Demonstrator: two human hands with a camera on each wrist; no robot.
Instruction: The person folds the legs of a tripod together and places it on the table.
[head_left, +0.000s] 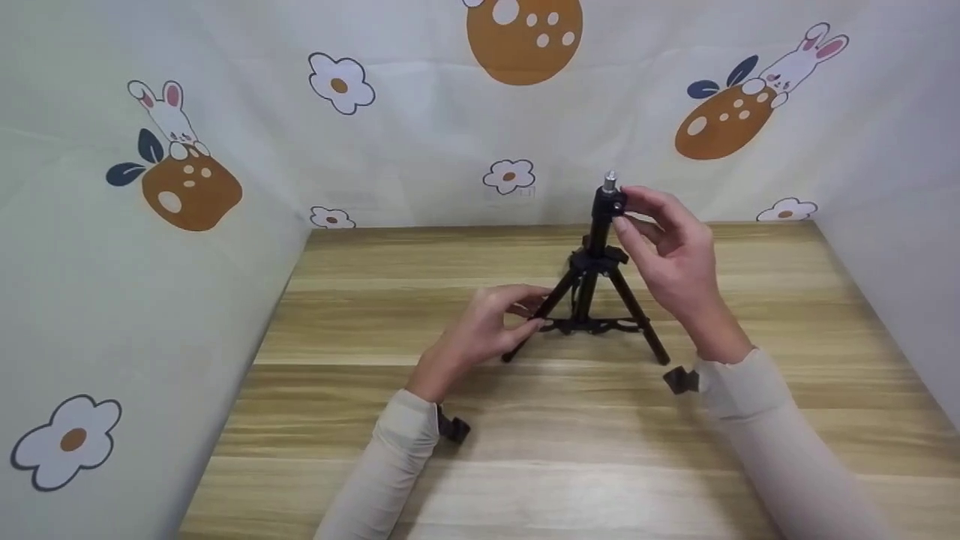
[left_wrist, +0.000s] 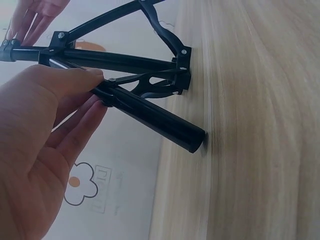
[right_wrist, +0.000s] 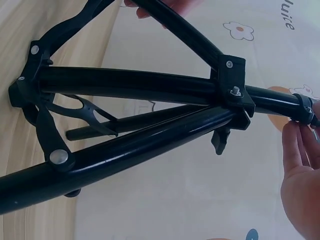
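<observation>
A small black tripod stand (head_left: 598, 238) stands upright on the wooden table with its legs spread. From its top collar rises a short silver stud (head_left: 610, 182). My left hand (head_left: 487, 322) pinches the left leg (left_wrist: 155, 120) between thumb and fingers, close to where a spreader brace joins it. Up at the collar (right_wrist: 302, 109), my right hand (head_left: 679, 259) grips the fitting below the stud with thumb and fingertips. The right wrist view shows the centre column (right_wrist: 130, 82), the hub (right_wrist: 232, 85) and a small lever (right_wrist: 219, 141) under the hub.
The wood-grain table (head_left: 570, 450) meets a pale cloth backdrop (head_left: 420, 150) printed with rabbits, fruit and flowers, behind and on the left side. A pale wall (head_left: 892, 187) borders the right. Black wrist mounts (head_left: 681, 379) hang beneath both sleeves.
</observation>
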